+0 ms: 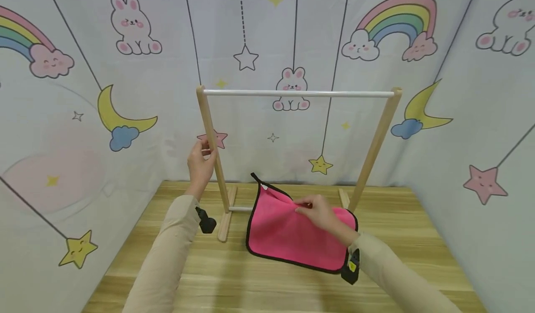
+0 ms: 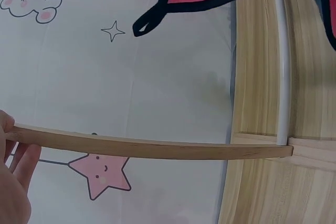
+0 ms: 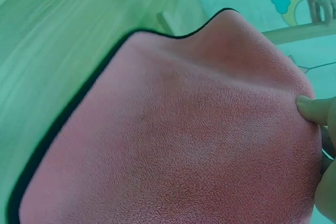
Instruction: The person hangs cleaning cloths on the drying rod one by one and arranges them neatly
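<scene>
A pink towel (image 1: pixel 288 234) with black edging hangs from my right hand (image 1: pixel 319 213), which pinches it near the middle of its upper edge. In the right wrist view the thumb (image 3: pixel 312 109) presses on the fuzzy pink cloth (image 3: pixel 184 129). A black loop (image 2: pixel 149 22) sticks out from the towel's upper left corner. My left hand (image 1: pixel 200 164) grips the left wooden post (image 1: pixel 211 132) of a rack at about mid-height, with the fingers round it in the left wrist view. The towel hides much of the rack's lower white bar (image 1: pixel 240 209).
A white top bar (image 1: pixel 298 93) joins the left post to the right wooden post (image 1: pixel 376 150). The rack's feet (image 1: pixel 225 220) stand on a wood-grain table (image 1: pixel 200 276). Behind and beside it hangs a white curtain (image 1: pixel 259 122) printed with rabbits, stars and moons.
</scene>
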{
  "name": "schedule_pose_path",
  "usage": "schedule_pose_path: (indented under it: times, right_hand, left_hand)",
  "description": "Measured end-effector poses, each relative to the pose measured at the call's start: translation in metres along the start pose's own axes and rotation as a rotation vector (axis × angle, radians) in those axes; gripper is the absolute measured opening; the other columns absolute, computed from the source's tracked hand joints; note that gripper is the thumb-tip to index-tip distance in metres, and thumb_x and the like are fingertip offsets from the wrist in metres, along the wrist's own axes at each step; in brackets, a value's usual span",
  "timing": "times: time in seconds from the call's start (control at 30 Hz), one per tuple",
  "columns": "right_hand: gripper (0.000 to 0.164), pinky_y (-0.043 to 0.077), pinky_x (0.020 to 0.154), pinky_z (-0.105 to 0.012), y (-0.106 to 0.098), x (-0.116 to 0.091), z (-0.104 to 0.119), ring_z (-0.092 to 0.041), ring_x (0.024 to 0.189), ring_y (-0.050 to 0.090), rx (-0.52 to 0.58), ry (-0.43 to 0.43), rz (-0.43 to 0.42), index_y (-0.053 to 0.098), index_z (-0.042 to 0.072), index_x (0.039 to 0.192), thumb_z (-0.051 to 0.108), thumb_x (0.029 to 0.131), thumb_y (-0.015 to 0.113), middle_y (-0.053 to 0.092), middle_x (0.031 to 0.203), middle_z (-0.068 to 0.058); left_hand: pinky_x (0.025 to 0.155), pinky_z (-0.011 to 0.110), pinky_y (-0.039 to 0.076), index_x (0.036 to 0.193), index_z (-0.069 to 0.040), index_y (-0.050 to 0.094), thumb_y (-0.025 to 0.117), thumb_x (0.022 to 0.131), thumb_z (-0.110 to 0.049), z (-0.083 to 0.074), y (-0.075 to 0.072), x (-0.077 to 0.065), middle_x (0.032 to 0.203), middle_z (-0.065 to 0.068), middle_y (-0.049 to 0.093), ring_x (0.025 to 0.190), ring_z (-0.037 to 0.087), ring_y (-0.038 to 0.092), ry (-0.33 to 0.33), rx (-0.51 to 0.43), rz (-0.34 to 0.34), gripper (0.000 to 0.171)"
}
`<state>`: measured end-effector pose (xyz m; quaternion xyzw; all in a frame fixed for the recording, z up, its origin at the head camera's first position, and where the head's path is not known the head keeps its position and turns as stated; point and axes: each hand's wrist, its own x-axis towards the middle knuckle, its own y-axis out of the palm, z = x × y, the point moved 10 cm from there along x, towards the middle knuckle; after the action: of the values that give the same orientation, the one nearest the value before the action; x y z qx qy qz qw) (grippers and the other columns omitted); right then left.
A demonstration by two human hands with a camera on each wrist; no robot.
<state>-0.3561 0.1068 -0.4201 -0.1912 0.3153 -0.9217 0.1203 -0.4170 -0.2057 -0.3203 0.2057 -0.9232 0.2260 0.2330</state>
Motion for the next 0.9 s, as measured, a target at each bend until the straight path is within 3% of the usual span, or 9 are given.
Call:
schedule_pose_path:
  times: [0.17,0.3,0.57,0.9]
  right_hand:
    - [0.02,0.047,0.054,-0.02,-0.012,0.008,0.013,-0.01,0.068,0.054,0.015,0.023,0.015,0.071,0.007,0.1,0.007,0.08,0.068,0.069,0.091,-0.007]
    - [0.02,0.045,0.053,-0.02,-0.021,0.015,0.024,-0.011,0.067,0.052,-0.027,-0.014,0.0,0.071,0.008,0.099,0.007,0.08,0.068,0.069,0.089,-0.006]
    - [0.02,0.05,0.06,-0.02,-0.045,0.028,0.052,-0.014,0.078,0.06,-0.092,-0.076,-0.041,0.071,0.007,0.099,0.007,0.079,0.069,0.069,0.094,-0.007]
    - [0.02,0.055,0.07,-0.032,-0.085,0.039,0.104,-0.022,0.088,0.064,-0.187,-0.246,-0.136,0.071,0.003,0.098,0.003,0.078,0.068,0.069,0.095,-0.011]
  left_hand:
    - [0.074,0.04,0.054,0.116,-0.001,0.054,0.058,0.086,-0.004,-0.002,0.001,0.0,0.102,0.018,0.058,0.091,0.029,0.06,0.013,-0.011,0.014,0.031]
    - [0.075,0.04,0.054,0.116,-0.001,0.054,0.058,0.086,-0.005,-0.002,0.0,0.0,0.102,0.018,0.058,0.09,0.029,0.06,0.021,-0.005,0.014,0.031]
    - [0.076,0.04,0.054,0.116,-0.001,0.054,0.058,0.086,-0.005,-0.003,0.001,-0.001,0.101,0.018,0.058,0.09,0.029,0.06,0.025,0.01,0.007,0.03]
    - [0.077,0.04,0.054,0.115,-0.001,0.053,0.057,0.087,-0.006,-0.004,0.0,-0.001,0.102,0.018,0.057,0.091,0.03,0.059,0.02,0.024,0.003,0.029]
